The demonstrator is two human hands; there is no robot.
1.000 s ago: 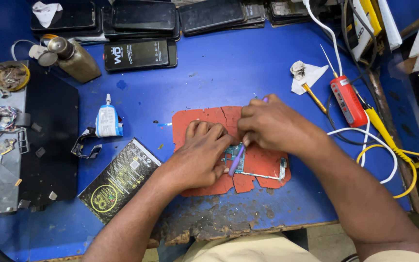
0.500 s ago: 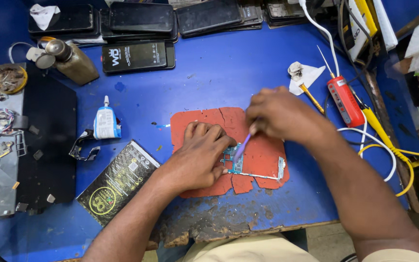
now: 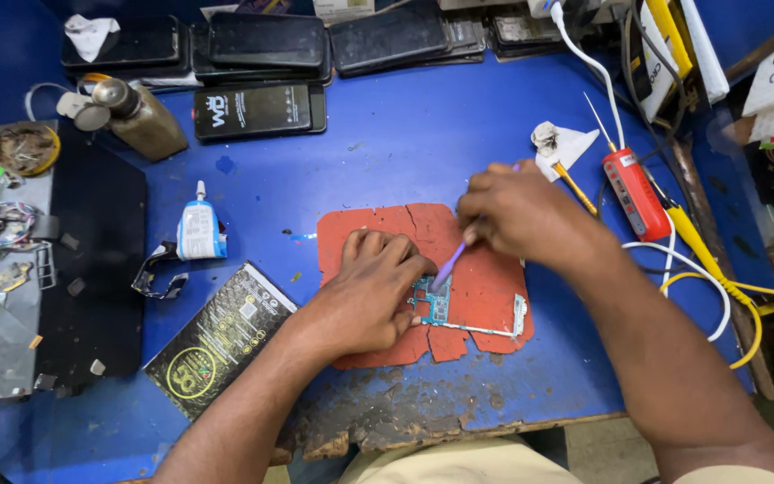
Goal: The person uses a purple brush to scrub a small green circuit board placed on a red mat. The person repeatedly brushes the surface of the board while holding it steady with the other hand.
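A small blue-green circuit board [image 3: 432, 300] lies on a cracked red mat [image 3: 485, 287] on the blue workbench. My left hand [image 3: 365, 291] presses flat on the mat, its fingertips against the board's left edge. My right hand [image 3: 517, 215] hovers above and to the right, gripping a thin purple brush-like tool [image 3: 450, 264] whose tip touches the top of the board. A narrow metal strip [image 3: 481, 329] runs from the board to the mat's right edge.
A red handheld tool [image 3: 635, 193] with white and yellow cables lies at right. A small white-blue bottle [image 3: 199, 229], a dark printed packet [image 3: 217, 341] and a black mat [image 3: 91, 269] sit at left. Several dark phones [image 3: 262, 45] line the back edge. The bench's front edge [image 3: 387, 421] is worn.
My right hand has lifted up and to the right off the mat, tilting the purple tool so only its tip meets the board. The left hand stays put.
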